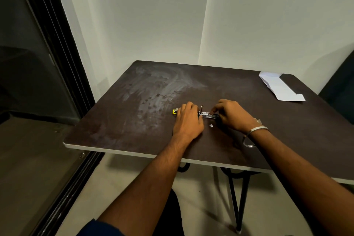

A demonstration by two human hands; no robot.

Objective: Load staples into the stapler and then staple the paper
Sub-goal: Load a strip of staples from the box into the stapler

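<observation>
Both forearms reach up from the bottom of the frame; left hand [188,119] presses down over the stapler [206,114] at table centre, right hand [229,115] pinches at its open metal track. Small, stiff, slippery thing; best steadied by the body. Paper [280,87] lies upper right

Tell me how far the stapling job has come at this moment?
Loading is under way: the left hand holds the opened stapler down while the right hand works at its metal track. A loose staple piece lies nearby. The paper sits untouched at the far corner, not yet stapled.
</observation>
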